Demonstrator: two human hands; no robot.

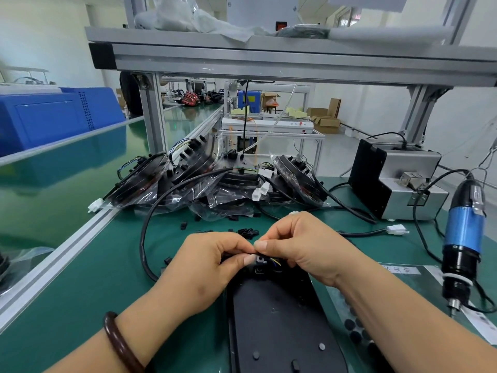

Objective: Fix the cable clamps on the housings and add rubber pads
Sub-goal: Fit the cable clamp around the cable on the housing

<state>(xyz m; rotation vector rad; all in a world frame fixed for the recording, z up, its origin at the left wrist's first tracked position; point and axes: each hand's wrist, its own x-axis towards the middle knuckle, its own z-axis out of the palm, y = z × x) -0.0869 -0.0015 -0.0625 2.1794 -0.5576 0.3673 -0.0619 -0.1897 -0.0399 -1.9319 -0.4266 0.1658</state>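
Note:
A black housing (277, 321) lies flat on the green mat in front of me, its far end under my hands. My left hand (204, 267) and my right hand (304, 249) meet over that end, fingers curled, pinching a small black cable clamp (260, 259) beside thin coloured wires (275, 261). A black cable (146, 224) loops away to the left. Loose black clamps (247, 232) lie scattered just beyond my hands. A sheet of round black rubber pads (355, 332) lies right of the housing.
A pile of bagged housings (215, 181) with cables and white connectors fills the back of the mat. An electric screwdriver (464, 238) hangs at the right, near a grey screw feeder box (398, 181). An aluminium rail (53, 262) borders the mat on the left.

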